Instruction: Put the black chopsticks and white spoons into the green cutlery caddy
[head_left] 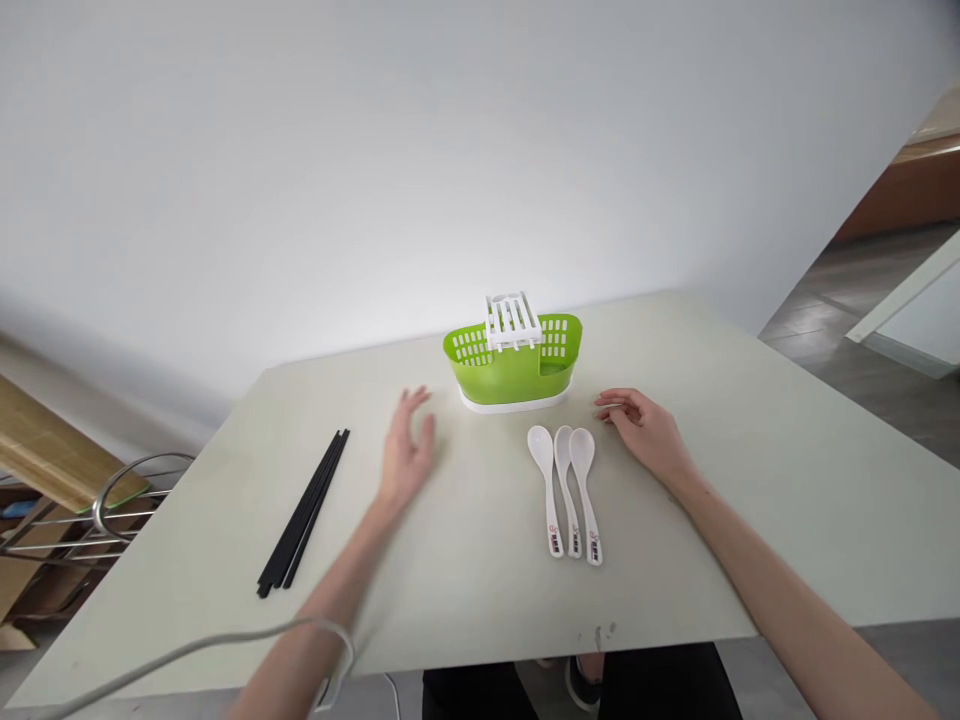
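A green utensil basket (510, 380) with a white slotted rack (513, 322) on top and a white base stands near the back of the table. To its left, my left hand (407, 450) is held open, fingers apart, slightly blurred and touching nothing. My right hand (645, 430) rests at the basket's right with curled, loosely parted fingers and nothing visible in them. Three white spoons (571, 490) lie side by side in front of the basket, bowls toward it, just left of my right hand. Farther left lies a bundle of black chopsticks (306, 515).
The pale table (480, 600) reaches back to a white wall (375, 180). A pale cable (202, 645) crosses the front left corner by my left forearm. Beyond the left edge stands a metal rack (105, 515) beside a wooden board (60, 450).
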